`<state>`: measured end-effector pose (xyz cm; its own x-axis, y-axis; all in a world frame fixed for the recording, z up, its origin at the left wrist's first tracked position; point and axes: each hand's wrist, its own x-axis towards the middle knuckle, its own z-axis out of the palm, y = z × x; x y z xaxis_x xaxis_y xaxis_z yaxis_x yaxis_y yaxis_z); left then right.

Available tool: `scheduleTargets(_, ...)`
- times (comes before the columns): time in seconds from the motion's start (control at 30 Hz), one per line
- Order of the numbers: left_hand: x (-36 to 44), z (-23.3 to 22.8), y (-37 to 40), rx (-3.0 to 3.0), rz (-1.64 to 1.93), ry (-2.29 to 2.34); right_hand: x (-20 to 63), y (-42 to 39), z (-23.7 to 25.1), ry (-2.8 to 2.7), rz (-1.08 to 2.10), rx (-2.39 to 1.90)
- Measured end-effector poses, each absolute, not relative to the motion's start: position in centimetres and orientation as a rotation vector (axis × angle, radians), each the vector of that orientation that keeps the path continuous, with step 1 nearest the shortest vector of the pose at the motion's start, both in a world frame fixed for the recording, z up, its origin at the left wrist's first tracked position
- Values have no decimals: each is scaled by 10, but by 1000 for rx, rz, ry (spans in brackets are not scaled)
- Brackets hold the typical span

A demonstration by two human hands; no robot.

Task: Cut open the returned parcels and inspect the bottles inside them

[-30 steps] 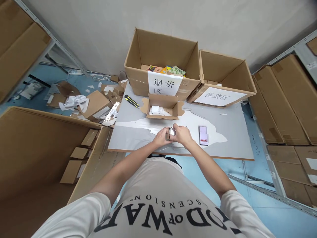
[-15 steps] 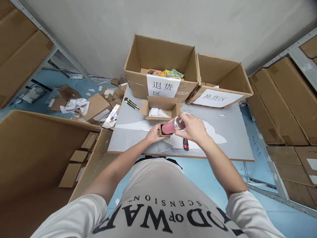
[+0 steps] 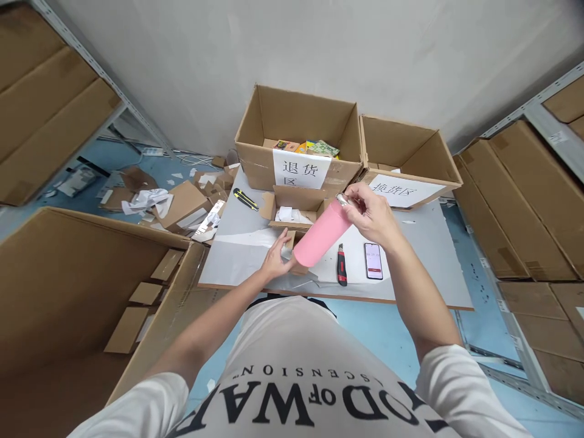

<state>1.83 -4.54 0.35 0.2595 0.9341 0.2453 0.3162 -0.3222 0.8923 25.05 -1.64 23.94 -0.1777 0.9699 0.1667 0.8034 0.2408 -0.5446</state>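
A right hand (image 3: 365, 213) grasps a pink bottle (image 3: 323, 234) by its silver top, thumb and fingers pinched around the metal, above a gray worktable (image 3: 424, 267). The left hand (image 3: 276, 260) lies at the side of a small brown box (image 3: 300, 268), fingers spread; the bottle hides much of that box, so whether the hand is closed on it cannot be told. The bottle, a smooth, plain cylinder of an even pink, tilts with its base down toward the left hand and its top up to the right.

Just beyond, an open carton (image 3: 296, 198) with its flaps out holds crumpled white paper (image 3: 292, 215). Behind it stand 2 large open cartons. The left carton (image 3: 255, 170), labeled 退货区, contains colorful packets (image 3: 322, 148), yellow and green among them; the right carton (image 3: 401, 137), labeled 换货区, shows a little brown and white inside. A yellow-and-black cutter (image 3: 245, 199) lies left of the flapped carton, and a red-and-black cutter (image 3: 342, 266) lies beside a phone (image 3: 373, 261) with its screen lit.

Left of the table, a deep bin carton (image 3: 68, 274) holds at least 3 small brown boxes (image 3: 125, 330) along its side. Behind it, opened boxes and torn paper (image 3: 150, 201) litter the blue floor.
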Motion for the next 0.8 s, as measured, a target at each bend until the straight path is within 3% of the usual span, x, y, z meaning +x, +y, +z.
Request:
scheduleTargets(0.17, 23, 54, -57, 1418, 1238, 965, 257, -3, 223, -1896, 660, -1494)
scheduleTargets(0.33, 45, 98, -64, 1151, 977, 531, 259, 8, 210, -1798, 721, -1470)
scheduleTargets(0.57, 54, 97, -72, 1031, 941, 679, 261, 14, 194, -1717, 695, -1641)
scheduleTargets(0.8, 54, 88, -69, 929, 975, 692, 267, 17, 169, -1541, 1106, -1435)
